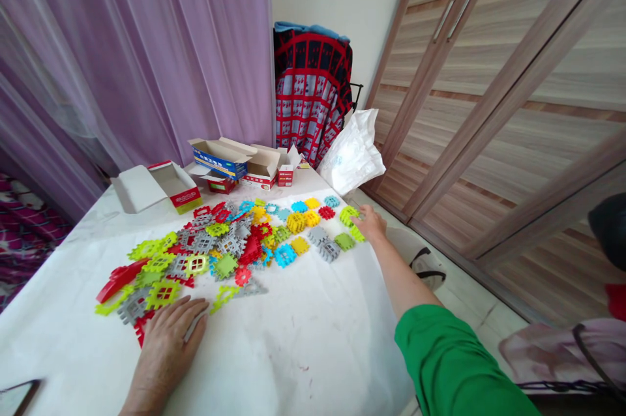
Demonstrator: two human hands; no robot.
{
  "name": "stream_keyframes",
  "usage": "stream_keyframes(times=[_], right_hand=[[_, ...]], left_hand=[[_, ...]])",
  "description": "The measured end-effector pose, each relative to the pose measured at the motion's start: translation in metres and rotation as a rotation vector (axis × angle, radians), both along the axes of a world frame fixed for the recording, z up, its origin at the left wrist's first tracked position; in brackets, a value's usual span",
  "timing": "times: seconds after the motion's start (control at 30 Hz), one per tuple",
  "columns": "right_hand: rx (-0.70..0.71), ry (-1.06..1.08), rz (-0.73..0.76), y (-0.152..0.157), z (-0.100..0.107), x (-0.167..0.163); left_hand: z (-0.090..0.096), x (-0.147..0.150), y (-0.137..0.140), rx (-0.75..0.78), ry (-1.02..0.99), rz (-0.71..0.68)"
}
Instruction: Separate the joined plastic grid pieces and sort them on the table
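Observation:
My left hand (169,344) lies flat on the white tabletop, fingers stretched out, at the near edge of a heap of plastic building pieces. A red piece (143,326) and a lime piece with a window grid (162,295) lie by its fingers. Out at the right edge of the table, my right hand (372,223) has its thumb and fingers closed at a lime-green building piece (348,214); the fingertips are partly hidden. Close to it are a flat green square piece (345,242), a red gear-edged piece (327,212) and several grey pieces (327,248).
Open cardboard boxes stand along the back: a red-and-yellow one (182,189), a blue one (220,160) and smaller red ones (285,175). A white plastic bag (356,154) is at the back right corner. A phone (19,396) lies front left. Wooden wardrobe doors (489,83) rise to the right.

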State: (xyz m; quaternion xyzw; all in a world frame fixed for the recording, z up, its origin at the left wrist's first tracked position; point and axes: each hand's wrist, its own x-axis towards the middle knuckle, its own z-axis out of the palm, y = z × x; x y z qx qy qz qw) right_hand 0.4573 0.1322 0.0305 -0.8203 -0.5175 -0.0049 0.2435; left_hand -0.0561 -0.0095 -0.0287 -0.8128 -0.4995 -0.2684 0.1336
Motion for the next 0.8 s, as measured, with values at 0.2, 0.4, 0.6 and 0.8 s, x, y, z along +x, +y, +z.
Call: stream_keyframes(times=[0.2, 0.4, 0.6, 0.8], right_hand=[[-0.023, 0.02, 0.014, 0.001, 0.0, 0.001], [-0.001, -0.032, 0.032, -0.007, 0.007, -0.006], [0.254, -0.004, 0.063, -0.011, 0.04, -0.027], [0.401, -0.004, 0.457, -0.031, 0.046, -0.122]], left_hand=[[0.0, 0.0, 0.0, -0.009, -0.01, 0.008], [0.002, 0.001, 0.0, -0.021, -0.003, 0.009], [0.001, 0.001, 0.0, -0.042, -0.02, 0.025], [0.002, 0.002, -0.001, -0.043, -0.03, 0.039]])
